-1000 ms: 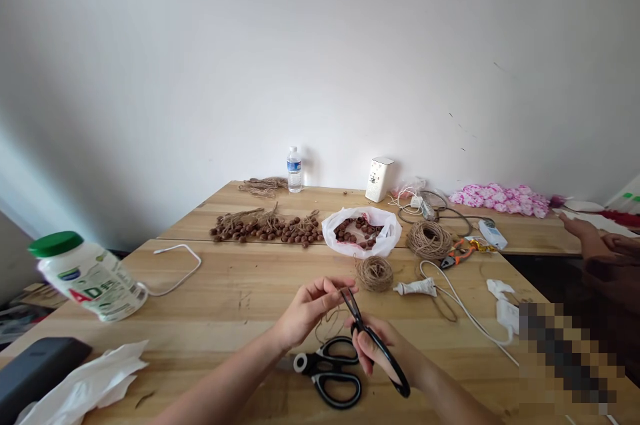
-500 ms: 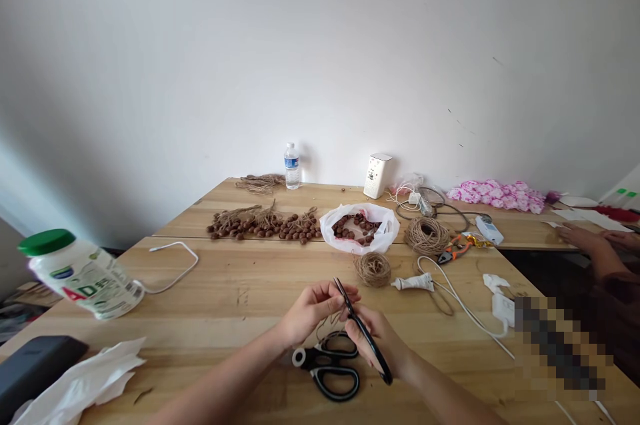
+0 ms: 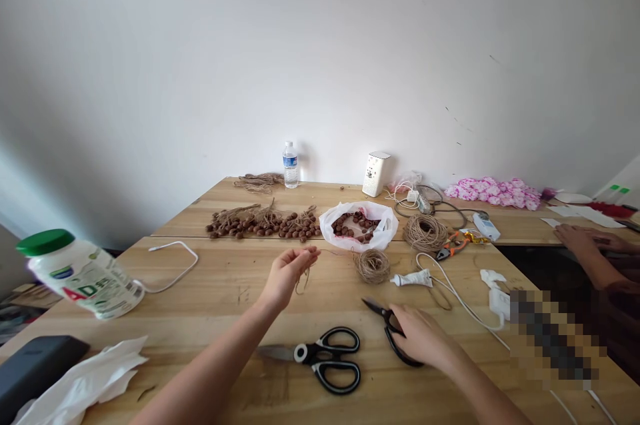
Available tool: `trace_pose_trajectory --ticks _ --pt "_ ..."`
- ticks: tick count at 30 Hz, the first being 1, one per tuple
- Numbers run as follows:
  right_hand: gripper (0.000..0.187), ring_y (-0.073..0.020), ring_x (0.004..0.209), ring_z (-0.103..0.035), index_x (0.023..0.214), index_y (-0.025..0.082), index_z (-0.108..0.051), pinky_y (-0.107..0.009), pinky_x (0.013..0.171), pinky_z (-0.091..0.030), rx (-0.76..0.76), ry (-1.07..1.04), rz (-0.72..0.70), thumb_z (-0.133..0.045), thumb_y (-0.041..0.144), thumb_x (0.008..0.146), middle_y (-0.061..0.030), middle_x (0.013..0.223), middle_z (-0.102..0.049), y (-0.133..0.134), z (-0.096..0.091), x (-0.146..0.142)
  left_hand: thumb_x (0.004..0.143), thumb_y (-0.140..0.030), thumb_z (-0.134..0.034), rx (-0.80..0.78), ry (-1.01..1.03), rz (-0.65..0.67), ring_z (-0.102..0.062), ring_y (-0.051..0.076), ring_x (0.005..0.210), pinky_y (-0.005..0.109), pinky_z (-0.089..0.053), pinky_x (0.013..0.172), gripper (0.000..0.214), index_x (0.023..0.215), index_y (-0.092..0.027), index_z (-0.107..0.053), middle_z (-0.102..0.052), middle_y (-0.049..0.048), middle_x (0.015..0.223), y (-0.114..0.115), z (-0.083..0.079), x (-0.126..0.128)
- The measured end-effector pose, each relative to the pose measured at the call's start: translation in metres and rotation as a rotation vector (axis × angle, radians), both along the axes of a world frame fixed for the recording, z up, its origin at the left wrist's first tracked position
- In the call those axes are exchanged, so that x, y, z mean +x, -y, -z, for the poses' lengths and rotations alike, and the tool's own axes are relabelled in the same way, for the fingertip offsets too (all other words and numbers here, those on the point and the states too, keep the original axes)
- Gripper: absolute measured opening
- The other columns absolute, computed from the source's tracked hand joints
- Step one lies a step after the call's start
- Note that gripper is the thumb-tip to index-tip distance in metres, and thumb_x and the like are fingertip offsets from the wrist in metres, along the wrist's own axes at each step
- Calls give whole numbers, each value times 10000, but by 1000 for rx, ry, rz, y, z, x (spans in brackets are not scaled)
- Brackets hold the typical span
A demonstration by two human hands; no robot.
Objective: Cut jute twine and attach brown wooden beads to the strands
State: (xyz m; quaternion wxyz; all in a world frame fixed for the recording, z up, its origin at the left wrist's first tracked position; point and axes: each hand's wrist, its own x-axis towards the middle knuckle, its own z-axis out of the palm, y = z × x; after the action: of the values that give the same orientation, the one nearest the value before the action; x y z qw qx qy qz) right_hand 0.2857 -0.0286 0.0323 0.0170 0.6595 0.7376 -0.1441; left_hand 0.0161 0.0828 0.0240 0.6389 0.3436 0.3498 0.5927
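Observation:
My left hand (image 3: pixel 289 273) is raised over the wooden table (image 3: pixel 225 292), its fingers pinched on a short piece of brown twine (image 3: pixel 303 278) that dangles below them. My right hand (image 3: pixel 419 340) lies low on the table, curled over the handles of small black scissors (image 3: pixel 383 316) whose blades point left. A larger pair of black-and-white scissors (image 3: pixel 320 360) lies flat between my forearms. A small ball of twine (image 3: pixel 373 266) sits just beyond, in front of a white plastic bag of brown beads (image 3: pixel 359 226).
A row of beaded twine pieces (image 3: pixel 263 225), a larger twine coil (image 3: pixel 425 232), pliers (image 3: pixel 450 246), a glue tube (image 3: pixel 411 278), white cables and a water bottle (image 3: pixel 289 164) lie further back. A green-capped jar (image 3: pixel 80 273), tissue and a dark box sit left. Another person's hand (image 3: pixel 583 238) rests far right.
My left hand has lifted away forward with the cut twine. My right hand has lowered the small scissors from upright onto the table at the right.

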Motion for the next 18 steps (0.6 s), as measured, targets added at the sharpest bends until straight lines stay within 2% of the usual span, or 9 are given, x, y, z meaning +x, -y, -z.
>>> trace_pose_trajectory --ticks 3,5,7,8,10,13,16,18 --pt "315 -335 948 -604 1091 78 -619 -402 777 -442 40 208 24 -530 152 797 -220 1021 -640 10 -2 -17 543 -319 -837 5 43 -41 -673 266 939 414 -450 985 325 679 -117 -621 -724 121 896 -11 3 -9" --pt "270 -336 923 -596 1032 72 -646 -419 766 -443 153 240 -23 -491 122 817 -224 976 -638 17 -4 -40 569 -301 -826 2 55 -40 -677 265 936 416 -451 989 301 692 -116 -622 -728 117 878 -13 5 -11" --pt "339 -282 944 -580 1142 118 -594 -395 816 -438 298 121 -231 -437 97 842 -175 1009 -632 23 0 -67 588 -286 -816 -11 58 -24 -675 274 948 428 -452 993 280 687 -120 -614 -732 122 866 -13 7 -12" --pt "392 -263 964 -569 1221 138 -540 -381 845 -437 322 54 -372 -451 113 840 -154 1037 -624 25 4 -79 596 -281 -812 -17 59 -12 -673 279 956 435 -450 996 272 685 -121 -611 -733 126 866 -12 8 -11" --pt "488 -301 972 -553 1265 111 -493 -420 823 -452 308 57 -511 -534 163 781 -180 1067 -601 27 13 -99 602 -271 -806 -29 61 6 -671 287 967 446 -447 1003 261 683 -120 -609 -735 135 866 -11 8 -10" --pt "551 -334 921 -561 1253 102 -494 -448 752 -469 249 133 -504 -582 148 710 -214 1082 -569 26 19 -111 611 -256 -798 -39 62 34 -669 299 975 451 -448 1004 240 688 -114 -620 -736 146 869 -11 7 -9" --pt "478 -307 897 -573 1181 115 -536 -407 753 -471 190 140 -472 -565 120 704 -184 1043 -579 27 15 -108 614 -247 -795 -49 73 68 -673 308 962 454 -461 988 229 693 -104 -635 -735 154 871 -10 7 -8" --pt "393 -291 905 -575 1120 130 -570 -363 745 -472 142 59 -471 -543 144 728 -158 1003 -597 30 11 -101 614 -237 -793 -61 83 88 -682 305 932 452 -473 972 224 700 -95 -643 -735 160 868 -9 6 -8"
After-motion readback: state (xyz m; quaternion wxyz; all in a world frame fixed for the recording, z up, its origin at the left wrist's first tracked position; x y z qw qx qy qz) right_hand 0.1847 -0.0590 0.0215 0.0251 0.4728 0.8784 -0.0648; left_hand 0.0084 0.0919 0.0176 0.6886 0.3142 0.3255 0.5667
